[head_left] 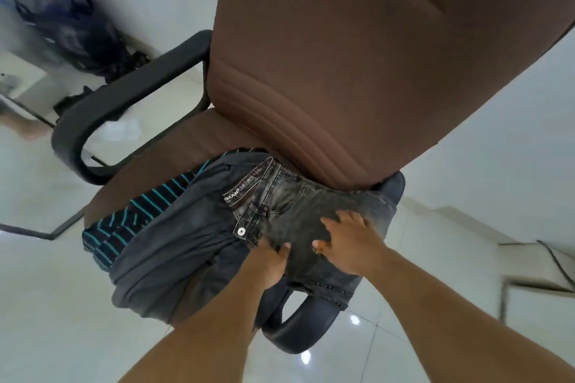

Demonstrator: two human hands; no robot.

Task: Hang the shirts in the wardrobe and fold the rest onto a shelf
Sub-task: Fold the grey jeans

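Observation:
A pile of clothes lies on the seat of a brown office chair [326, 50]. On top are washed grey jeans [298, 205], waistband open with a metal button showing. Under them is a plain dark grey garment [174, 246], and below that a black shirt with teal stripes [124, 224] sticks out at the left. My left hand [267, 261] has its fingers tucked into the jeans just below the fly. My right hand [348, 242] lies spread on the jeans' right side, thumb pressed in at the fold. No wardrobe or shelf is in sight.
The chair's black armrests [124, 102] flank the seat; the jeans drape over the right one. A dark bag [65, 22] leans against the white wall at back left. Pale glossy floor tiles [46, 305] surround the chair. A low white ledge with a cable [547, 258] is at right.

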